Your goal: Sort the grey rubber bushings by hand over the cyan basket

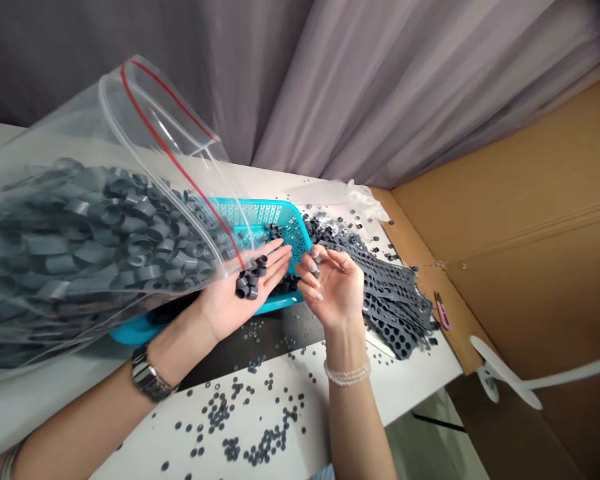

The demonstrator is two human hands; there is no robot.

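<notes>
My left hand (245, 287) is palm up with its fingers stretched out, and a small pile of short black tube pieces (251, 279) lies on it. It is at the mouth of a large clear zip bag (145, 113) with a red stripe, full of dark grey tube pieces (105, 233). Beneath and behind that hand stands a turquoise plastic basket (265, 307) with black pieces inside. My right hand (335, 283), palm up with curled fingers, is beside the basket's right end. Something small and greyish shows at its fingertips, too unclear to name.
Right of the basket lie stacked black perforated sheets (395, 293). Small black discs (267, 443) are scattered over the white table (190, 413). A crumpled clear bag (363, 198), a pink-handled tool (441, 312), a cardboard wall (520, 193) and a white stand (510, 377) are farther right.
</notes>
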